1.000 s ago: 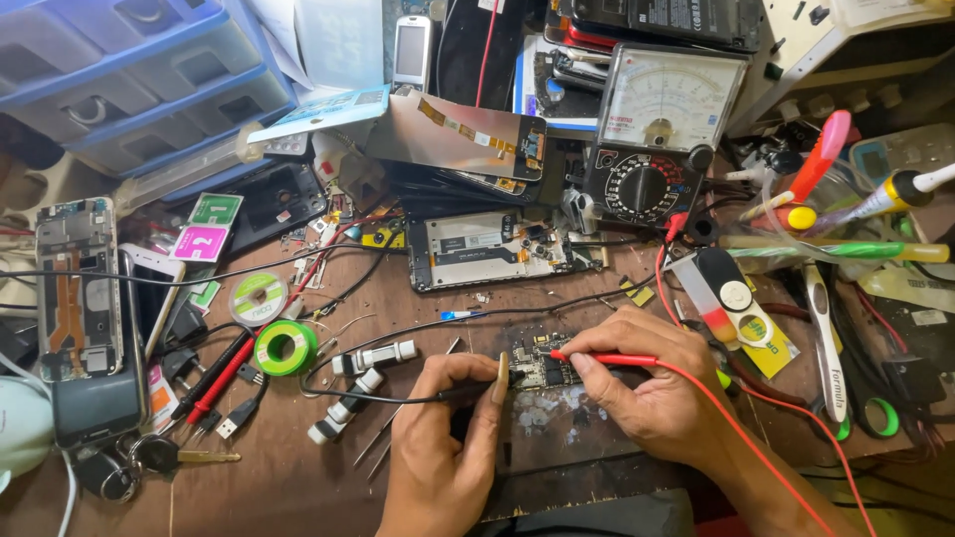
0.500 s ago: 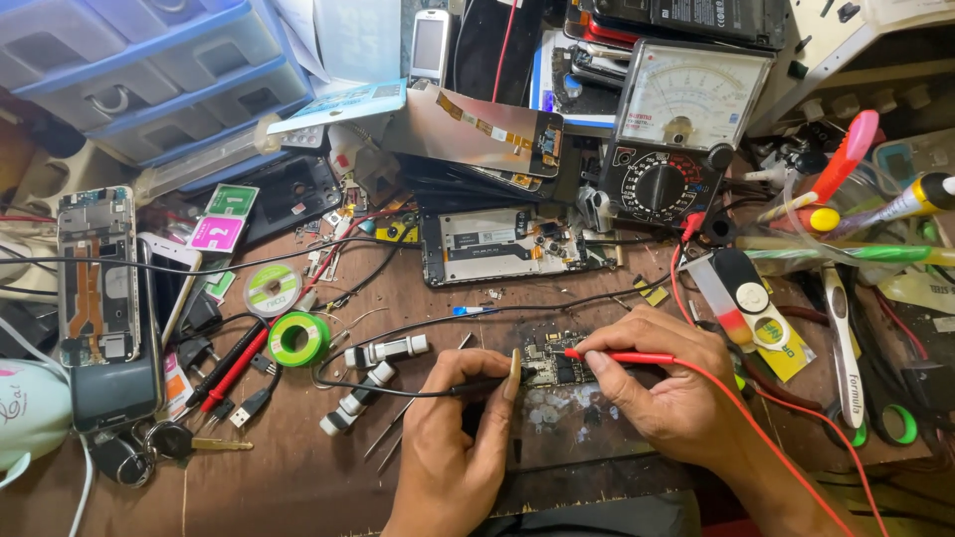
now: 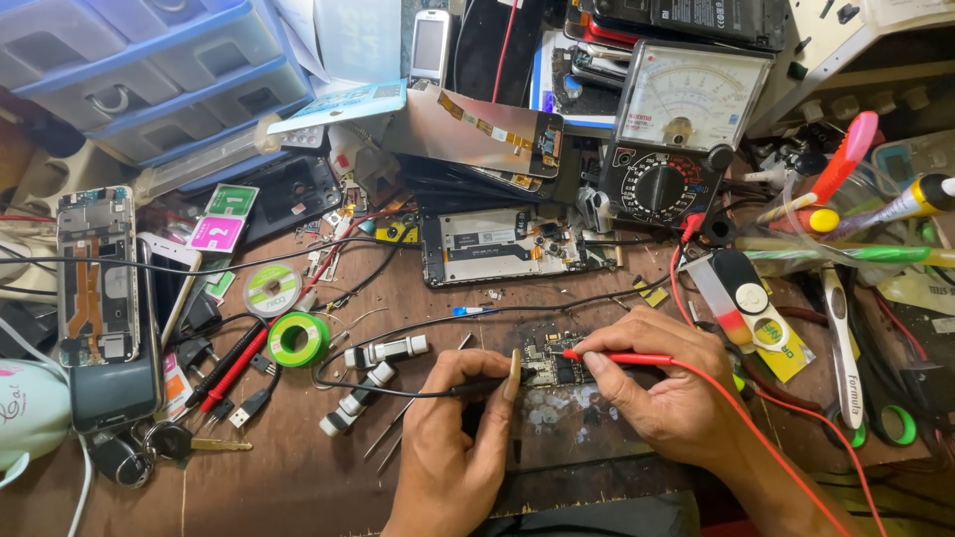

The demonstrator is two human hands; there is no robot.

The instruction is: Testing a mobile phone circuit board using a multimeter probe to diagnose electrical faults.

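A small phone circuit board (image 3: 550, 364) lies on the brown workbench near its front edge. My left hand (image 3: 453, 438) grips a black test probe (image 3: 477, 387), its tip at the board's left edge. My right hand (image 3: 665, 383) pinches a red test probe (image 3: 617, 357) with its tip on the board's top. Red and black leads run back to an analog multimeter (image 3: 674, 119) standing at the rear right.
An opened phone (image 3: 512, 244) lies behind the board, another opened phone (image 3: 96, 273) at far left. Solder spools (image 3: 296, 338), small screwdrivers (image 3: 373, 373), keys (image 3: 184, 443), blue plastic drawers (image 3: 149, 70) and pens and tools (image 3: 846, 328) crowd the bench.
The view has drifted slightly. Both hands keep the probes on the board, almost still.
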